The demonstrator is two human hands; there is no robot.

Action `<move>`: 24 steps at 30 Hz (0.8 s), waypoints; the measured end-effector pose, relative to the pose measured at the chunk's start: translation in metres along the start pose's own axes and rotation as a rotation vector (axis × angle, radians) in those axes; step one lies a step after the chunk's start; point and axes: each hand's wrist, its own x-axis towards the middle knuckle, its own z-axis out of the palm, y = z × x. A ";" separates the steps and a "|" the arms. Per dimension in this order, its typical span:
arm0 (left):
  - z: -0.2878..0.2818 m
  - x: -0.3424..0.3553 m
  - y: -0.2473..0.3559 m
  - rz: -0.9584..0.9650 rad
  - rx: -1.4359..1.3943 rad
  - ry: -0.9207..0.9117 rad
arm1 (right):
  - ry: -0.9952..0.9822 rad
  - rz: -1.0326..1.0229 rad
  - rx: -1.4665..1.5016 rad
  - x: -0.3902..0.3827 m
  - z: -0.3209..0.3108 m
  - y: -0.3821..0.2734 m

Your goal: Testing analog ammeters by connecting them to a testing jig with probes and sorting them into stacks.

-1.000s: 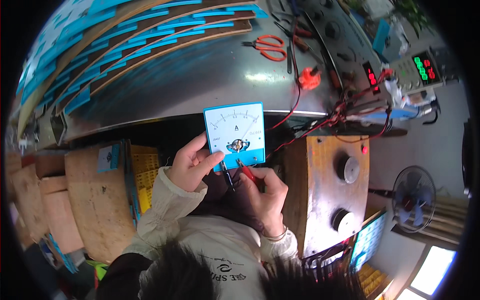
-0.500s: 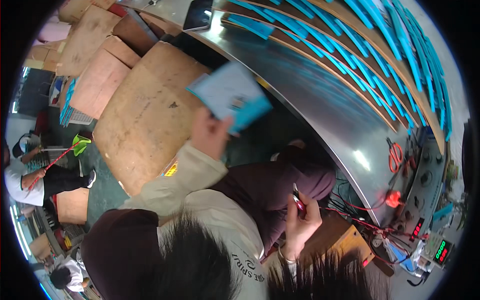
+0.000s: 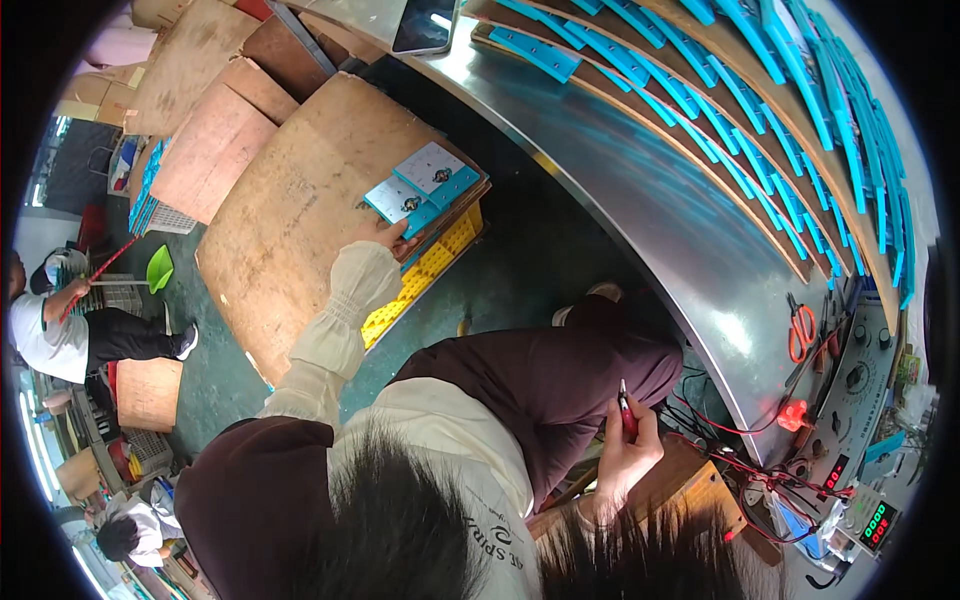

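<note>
Two flat blue-and-white panels lie at the near right edge of a large brown board. My left hand (image 3: 383, 236) has its fingers on the edge of the nearer panel (image 3: 397, 203). The other panel (image 3: 440, 172) is beside it, slightly overlapped; each has a small dark part in its white face. Above my lap, my right hand (image 3: 630, 458) is closed around a slim red tool (image 3: 628, 418) with a pointed metal tip. Its exact kind is unclear.
The brown board (image 3: 290, 200) rests over a yellow crate (image 3: 430, 268). On the metal table (image 3: 640, 190) are boards with rows of blue panels (image 3: 690, 95), a phone (image 3: 424, 26), orange-handled scissors (image 3: 802, 332) and wired instruments (image 3: 850, 385). A co-worker (image 3: 60, 325) stands at left.
My left hand has brought its panel down and left, from mid-air onto the brown board beside the other one. My right hand keeps the red tool and has shifted slightly right and down.
</note>
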 end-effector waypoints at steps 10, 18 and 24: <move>0.009 -0.006 -0.012 0.056 0.337 -0.105 | 0.106 0.254 0.006 -0.039 -0.053 0.068; 0.039 -0.018 -0.027 -0.007 -0.084 0.066 | 0.156 0.280 0.010 -0.046 -0.084 0.093; 0.021 0.016 -0.025 -0.071 -0.045 0.027 | 0.164 0.257 -0.028 -0.037 -0.088 0.099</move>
